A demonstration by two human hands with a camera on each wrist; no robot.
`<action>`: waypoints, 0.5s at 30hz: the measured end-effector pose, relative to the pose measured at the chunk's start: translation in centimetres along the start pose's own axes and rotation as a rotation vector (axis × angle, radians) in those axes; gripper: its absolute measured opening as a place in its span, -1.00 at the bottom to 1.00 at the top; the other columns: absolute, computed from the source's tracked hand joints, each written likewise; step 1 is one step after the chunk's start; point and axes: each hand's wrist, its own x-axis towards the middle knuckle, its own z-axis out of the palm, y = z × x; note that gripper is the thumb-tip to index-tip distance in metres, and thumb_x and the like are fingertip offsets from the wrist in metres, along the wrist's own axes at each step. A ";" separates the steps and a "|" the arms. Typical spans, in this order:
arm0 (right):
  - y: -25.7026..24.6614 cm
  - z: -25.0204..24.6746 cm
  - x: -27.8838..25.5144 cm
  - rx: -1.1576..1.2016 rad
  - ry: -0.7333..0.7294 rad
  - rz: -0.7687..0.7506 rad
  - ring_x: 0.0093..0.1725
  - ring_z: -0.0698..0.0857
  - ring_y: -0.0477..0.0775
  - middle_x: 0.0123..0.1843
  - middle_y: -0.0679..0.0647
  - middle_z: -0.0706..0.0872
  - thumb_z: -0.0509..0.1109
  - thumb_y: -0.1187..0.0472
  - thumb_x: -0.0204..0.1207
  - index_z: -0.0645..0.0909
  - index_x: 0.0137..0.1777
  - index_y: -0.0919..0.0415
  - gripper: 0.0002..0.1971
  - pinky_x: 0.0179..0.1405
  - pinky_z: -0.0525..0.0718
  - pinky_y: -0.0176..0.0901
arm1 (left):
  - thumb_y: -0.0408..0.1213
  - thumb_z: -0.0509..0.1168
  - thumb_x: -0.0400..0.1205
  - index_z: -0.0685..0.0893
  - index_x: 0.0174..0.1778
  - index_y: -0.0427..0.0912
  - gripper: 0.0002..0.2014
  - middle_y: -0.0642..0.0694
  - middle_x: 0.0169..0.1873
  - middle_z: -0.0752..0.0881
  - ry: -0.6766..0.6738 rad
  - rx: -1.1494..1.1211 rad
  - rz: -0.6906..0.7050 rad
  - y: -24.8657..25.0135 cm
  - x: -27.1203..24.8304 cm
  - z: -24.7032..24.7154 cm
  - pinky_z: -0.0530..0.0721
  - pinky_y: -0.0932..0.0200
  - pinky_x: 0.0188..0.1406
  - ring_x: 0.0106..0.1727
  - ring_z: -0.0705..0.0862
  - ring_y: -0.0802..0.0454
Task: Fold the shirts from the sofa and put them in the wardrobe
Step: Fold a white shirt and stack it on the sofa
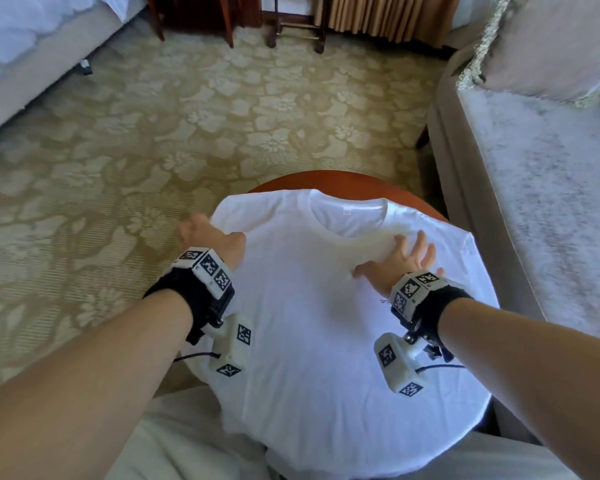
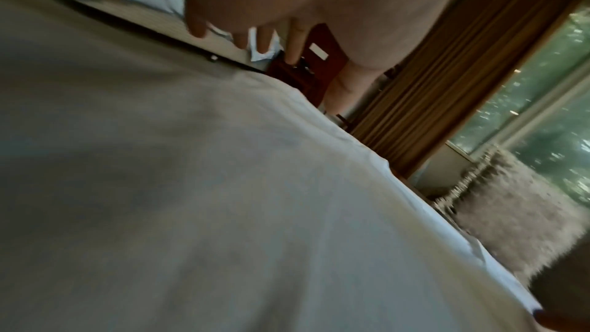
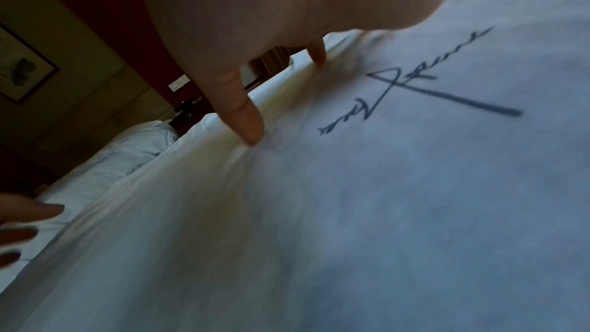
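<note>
Spread beyond the hands: pale green carpet with a cream floral pattern (image 1: 194,109), filling most of the head view. To the right, grey plush fabric sofa (image 1: 541,188), its seat bare apart from a fringed cushion at the back. At upper left, corner of a bed with white bedding (image 1: 25,32).

Centre foreground: white short-sleeved cotton T-shirt (image 1: 312,306), laid flat, collar away from the person, draped over a small round reddish-brown wooden table (image 1: 329,180) just beside the sofa, hem and sleeves hanging past the rim. Still unfolded, so folding judged barely begun and the wardrobe step far off; no wardrobe in sight.

Left hand (image 1: 208,235) at the shirt's left shoulder edge, fingers extended past the cloth in the left wrist view, nothing visibly gripped. Right hand (image 1: 400,263) spread flat on the chest panel, fingertips (image 3: 252,133) pressing into the fabric and pushing up small ridges, nothing held. Beside them in the right wrist view, dark handwritten-style script printed on the cloth (image 3: 415,92).

Likely handling: light, limp, easily wrinkled, prone to sliding off the smooth tabletop where it overhangs. Best taken by pinching at a shoulder seam and the matching point on the hem, with the flat palm kept down as an anchor while a side is turned in.
</note>
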 end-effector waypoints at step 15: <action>-4.4 2.8 -1.9 -0.111 -0.207 -0.126 0.64 -0.49 0.24 0.67 0.01 -0.53 0.21 -0.64 0.23 -0.41 0.67 -0.14 0.22 0.62 -0.12 0.43 | -0.30 0.16 0.75 0.48 0.48 -0.47 -0.58 -0.44 0.46 0.52 -0.344 -0.061 -0.167 -7.1 2.8 -3.5 0.62 0.00 0.11 0.39 0.57 -0.33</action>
